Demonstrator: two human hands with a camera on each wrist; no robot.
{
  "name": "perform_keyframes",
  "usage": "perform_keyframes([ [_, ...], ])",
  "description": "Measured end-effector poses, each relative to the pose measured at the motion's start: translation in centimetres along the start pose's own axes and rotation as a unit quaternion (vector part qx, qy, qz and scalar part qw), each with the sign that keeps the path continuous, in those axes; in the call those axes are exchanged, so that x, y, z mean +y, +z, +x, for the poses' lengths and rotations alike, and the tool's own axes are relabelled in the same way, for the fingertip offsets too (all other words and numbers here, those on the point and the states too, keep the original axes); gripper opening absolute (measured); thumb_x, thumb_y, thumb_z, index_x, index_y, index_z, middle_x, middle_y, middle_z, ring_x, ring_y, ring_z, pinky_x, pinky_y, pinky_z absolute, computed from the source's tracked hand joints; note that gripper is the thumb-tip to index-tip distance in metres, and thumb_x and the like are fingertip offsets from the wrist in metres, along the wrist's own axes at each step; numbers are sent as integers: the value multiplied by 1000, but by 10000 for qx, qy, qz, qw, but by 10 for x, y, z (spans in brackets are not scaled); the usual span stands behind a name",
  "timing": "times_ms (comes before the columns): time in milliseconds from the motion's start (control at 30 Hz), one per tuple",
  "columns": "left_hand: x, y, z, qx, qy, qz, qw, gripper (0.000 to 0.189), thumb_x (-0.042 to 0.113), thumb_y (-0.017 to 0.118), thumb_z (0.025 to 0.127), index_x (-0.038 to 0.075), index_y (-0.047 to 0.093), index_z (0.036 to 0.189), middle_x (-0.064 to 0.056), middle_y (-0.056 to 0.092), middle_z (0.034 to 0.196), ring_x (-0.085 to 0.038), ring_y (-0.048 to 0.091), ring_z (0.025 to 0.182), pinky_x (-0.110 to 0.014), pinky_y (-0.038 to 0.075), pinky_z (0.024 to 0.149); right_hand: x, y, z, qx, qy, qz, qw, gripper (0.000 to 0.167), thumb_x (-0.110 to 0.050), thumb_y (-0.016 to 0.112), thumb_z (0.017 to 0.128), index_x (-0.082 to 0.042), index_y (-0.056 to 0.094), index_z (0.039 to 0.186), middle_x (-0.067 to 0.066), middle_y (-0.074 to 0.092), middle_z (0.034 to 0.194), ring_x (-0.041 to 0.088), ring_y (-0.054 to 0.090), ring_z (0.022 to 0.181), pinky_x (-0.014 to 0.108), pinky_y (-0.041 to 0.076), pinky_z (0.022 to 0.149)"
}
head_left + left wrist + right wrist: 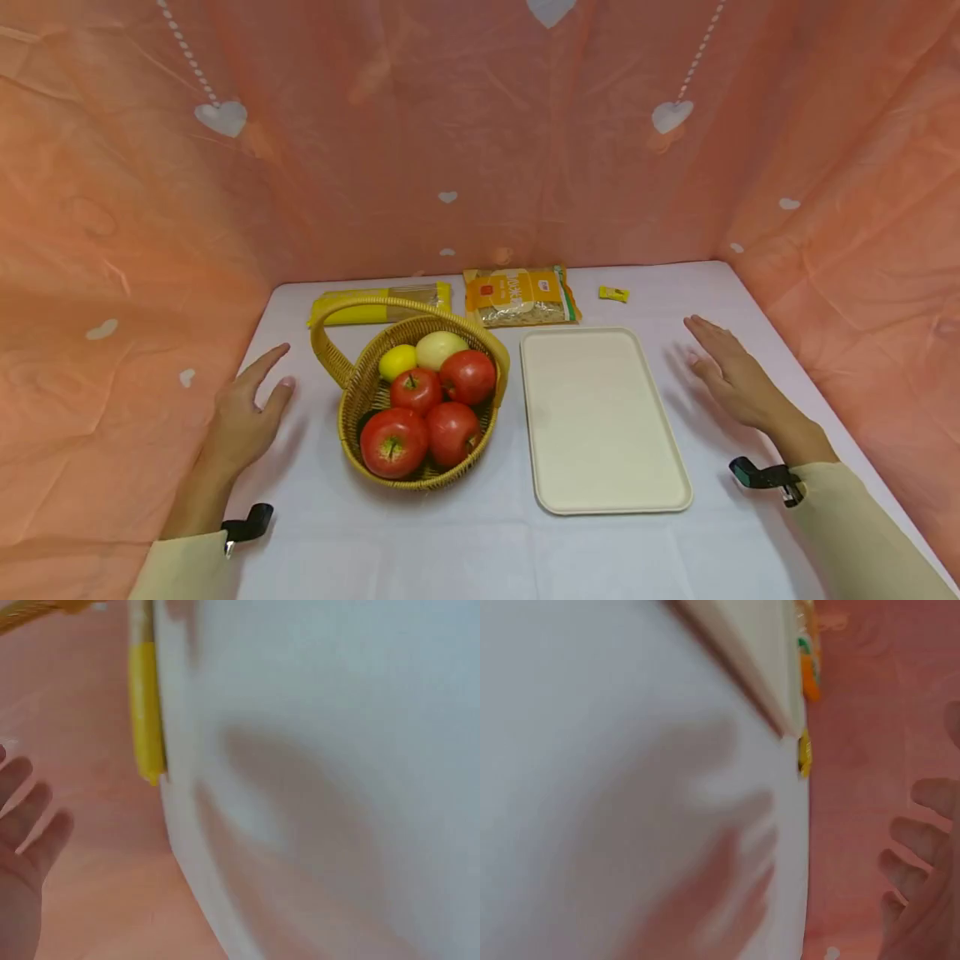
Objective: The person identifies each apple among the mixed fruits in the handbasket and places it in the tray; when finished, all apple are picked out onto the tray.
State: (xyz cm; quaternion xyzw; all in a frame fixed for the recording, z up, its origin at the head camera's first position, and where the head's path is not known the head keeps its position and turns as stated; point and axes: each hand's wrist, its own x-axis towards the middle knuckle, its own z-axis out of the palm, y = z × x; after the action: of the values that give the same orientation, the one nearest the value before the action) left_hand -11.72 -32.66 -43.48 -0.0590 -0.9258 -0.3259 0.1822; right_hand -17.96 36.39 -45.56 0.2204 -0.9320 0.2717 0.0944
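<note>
My left hand (243,421) hovers left of a wicker basket (351,454), fingers extended and holding nothing. Inside the basket are several red apples (393,443), a yellow lemon (397,362) and a pale green-white oval fruit (441,349). A cream rectangular tray (603,421) lies bare to the basket's right. Beyond the tray's right side, my right hand (731,375) is held over the table with straight, spread fingers and nothing in it. Both wrist views show relaxed fingers (49,840) apart from any object, with hand shadows on the white cloth.
Along the back edge lie a yellow packet of noodles (360,307), partly behind the basket handle, an orange bag of grain (521,297) and a small yellow wrapped candy (614,294). Orange-pink curtains (480,150) with white hearts enclose the white table (420,550) on three sides.
</note>
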Motion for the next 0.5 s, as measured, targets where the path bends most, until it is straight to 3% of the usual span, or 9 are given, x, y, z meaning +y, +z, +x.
perform_keyframes([
  [100, 8, -7, -11, 224, 91, -972, 9950, 44, 1, 65, 105, 1, 65, 148, -15, 71, 147, -16, 69, 133, -21, 49, 117, -6, -1, -1, 105, 19, 290, 9995, 62, -19, 56, 113, -8, 35, 171, 31, 38, 171, 60, 32, 157, 41, 10, 140],
  [167, 11, -8, -18, 188, 342, -1885, 9813, 42, -11, 62, 101, -9, 65, 143, -8, 75, 141, -4, 70, 125, -10, 49, 109, -9, -1, -2, 140, 61, 427, 9990, 62, -19, 55, 114, -11, 35, 172, 30, 38, 172, 44, 32, 164, 26, 12, 137],
  [233, 16, -9, -23, -18, 614, -2840, 9569, 42, -20, 56, 98, -19, 60, 140, -5, 76, 137, -3, 72, 123, -15, 54, 107, -11, 1, -3, 177, 146, 603, 9979, 61, -18, 54, 114, -12, 36, 172, 29, 40, 171, 16, 30, 166, 13, 14, 130],
  [333, 24, -6, -30, -454, 1005, -3978, 9108, 45, -27, 48, 95, -28, 52, 140, -12, 75, 140, -15, 75, 125, -23, 58, 106, -13, 7, -4, 253, 290, 1018, 9941, 57, -16, 53, 115, -11, 40, 170, 29, 44, 169, -19, 27, 150, 1, 17, 117],
  [433, 32, -1, -35, -925, 1286, -4522, 8777, 49, -29, 43, 94, -28, 49, 142, -21, 70, 145, -23, 74, 129, -29, 60, 107, -13, 18, -5, 318, 358, 1396, 9890, 54, -13, 50, 115, -7, 43, 168, 30, 48, 165, -26, 30, 144, -2, 21, 114],
  [500, 36, 4, -36, -1226, 1453, -4641, 8651, 52, -29, 42, 93, -27, 47, 145, -25, 66, 149, -27, 71, 134, -32, 58, 110, -13, 25, -4, 310, 420, 1606, 9856, 52, -12, 49, 116, -6, 44, 167, 30, 48, 165, -25, 32, 144, -2, 23, 113],
])
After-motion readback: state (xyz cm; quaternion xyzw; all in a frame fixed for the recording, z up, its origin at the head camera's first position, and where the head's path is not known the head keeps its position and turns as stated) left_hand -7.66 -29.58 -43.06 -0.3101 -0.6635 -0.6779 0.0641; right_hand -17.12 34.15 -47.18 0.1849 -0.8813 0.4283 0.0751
